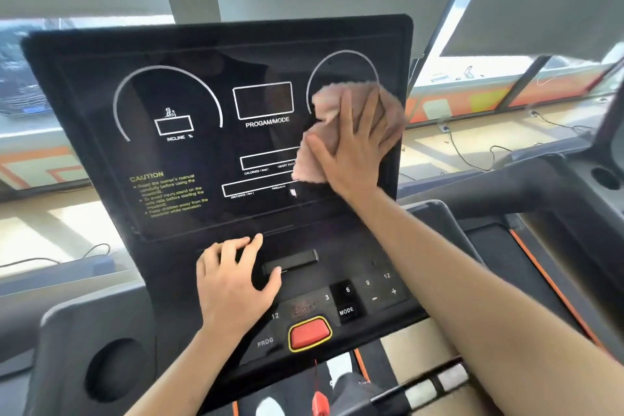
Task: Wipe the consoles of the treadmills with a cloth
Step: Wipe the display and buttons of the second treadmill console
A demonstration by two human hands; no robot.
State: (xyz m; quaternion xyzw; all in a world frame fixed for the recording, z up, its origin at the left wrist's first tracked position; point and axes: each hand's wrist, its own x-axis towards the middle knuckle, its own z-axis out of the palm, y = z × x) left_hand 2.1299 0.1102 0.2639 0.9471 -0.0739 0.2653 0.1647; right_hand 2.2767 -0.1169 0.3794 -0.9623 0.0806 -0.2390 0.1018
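Pink crumpled cloth point(337, 111) pressed flat on glossy console point(189, 152).

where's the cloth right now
In the head view, the pink cloth is pressed flat under the right hand on the right side of the console screen, over the right-hand dial.

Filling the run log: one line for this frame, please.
step: wiping console | right hand: presses pink cloth flat on screen, right side | left hand: empty, resting on lower button panel | left side: not yet reached
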